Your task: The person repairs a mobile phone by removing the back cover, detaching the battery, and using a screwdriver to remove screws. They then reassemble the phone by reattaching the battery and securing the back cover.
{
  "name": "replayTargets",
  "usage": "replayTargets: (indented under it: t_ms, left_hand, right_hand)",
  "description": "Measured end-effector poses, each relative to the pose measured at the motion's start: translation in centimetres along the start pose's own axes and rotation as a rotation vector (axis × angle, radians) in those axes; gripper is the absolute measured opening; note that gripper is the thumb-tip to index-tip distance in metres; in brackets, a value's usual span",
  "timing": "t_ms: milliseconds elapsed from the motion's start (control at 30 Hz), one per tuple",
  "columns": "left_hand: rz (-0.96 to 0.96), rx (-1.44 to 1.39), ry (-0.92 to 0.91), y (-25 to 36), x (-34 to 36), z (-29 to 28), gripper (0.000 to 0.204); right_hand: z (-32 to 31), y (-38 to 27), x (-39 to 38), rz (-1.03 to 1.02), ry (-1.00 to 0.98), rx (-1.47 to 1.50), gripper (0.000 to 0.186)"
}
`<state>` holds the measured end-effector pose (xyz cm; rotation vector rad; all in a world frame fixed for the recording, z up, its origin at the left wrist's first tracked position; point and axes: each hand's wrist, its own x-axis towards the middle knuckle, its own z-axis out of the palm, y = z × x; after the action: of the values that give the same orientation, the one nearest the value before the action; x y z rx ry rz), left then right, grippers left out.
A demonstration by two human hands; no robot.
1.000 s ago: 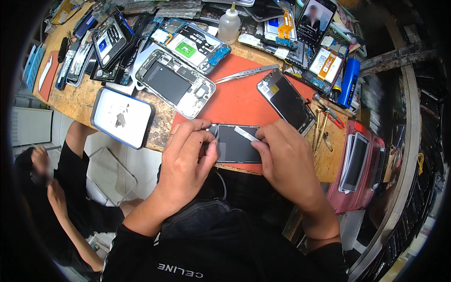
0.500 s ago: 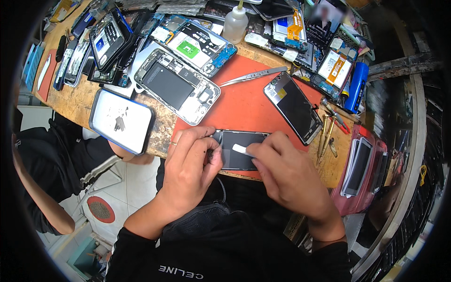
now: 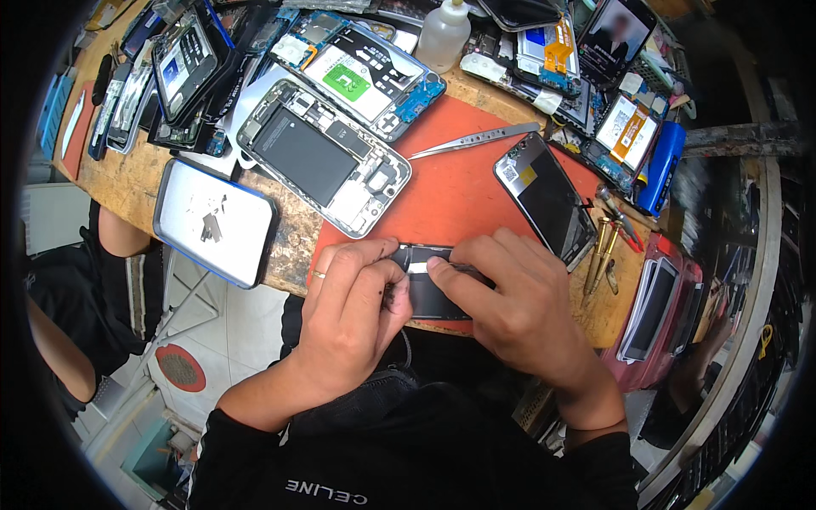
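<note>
A dark phone screen panel (image 3: 438,304) lies back side up at the mat's near edge. My left hand (image 3: 350,310) grips its left end, fingers curled at the far corner and thumb at the near side; its fingertips are darkened. My right hand (image 3: 514,293) is over the panel's right half, its thumb tip against a small white strip (image 3: 417,268) on the panel. The rest of the strip is hidden under that hand. Beyond lie an opened phone housing (image 3: 323,153), metal tweezers (image 3: 476,139) and another screen panel (image 3: 544,200) on the orange mat (image 3: 450,208).
A white-lined tray (image 3: 217,221) with dark scraps stands left. Screwdrivers (image 3: 601,251) lie right, near a blue cylinder (image 3: 665,170). Opened phones (image 3: 361,76) and a squeeze bottle (image 3: 443,36) crowd the back. Another person's arm (image 3: 64,348) is at far left.
My right hand has moved the white strip left and turned over it, fingers now reaching over the far side. My left hand keeps its grip. The whole view has shifted slightly.
</note>
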<state>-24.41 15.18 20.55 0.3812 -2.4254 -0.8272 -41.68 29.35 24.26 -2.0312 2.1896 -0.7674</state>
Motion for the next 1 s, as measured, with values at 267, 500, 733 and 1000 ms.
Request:
replayTargets:
  t_ms: [267,500,733,1000]
  left_hand:
    - [-0.012,0.005,-0.009,0.1,0.1,-0.1,0.033]
    - [0.001,0.010,0.005,0.1,0.2,0.0,0.033]
    - [0.003,0.017,-0.008,0.1,0.3,-0.2,0.033]
    - [-0.004,0.020,0.001,0.3,0.2,-0.2,0.033]
  right_hand:
    - [0.0,-0.7,0.5,0.056,-0.001,-0.010,0.020]
    - [1.3,-0.8,0.2,0.046,0.094,-0.026,0.015]
    - [1.9,-1.2,-0.1,0.072,0.112,-0.045,0.018]
    - [2.1,-1.4,-0.1,0.083,0.128,-0.050,0.019]
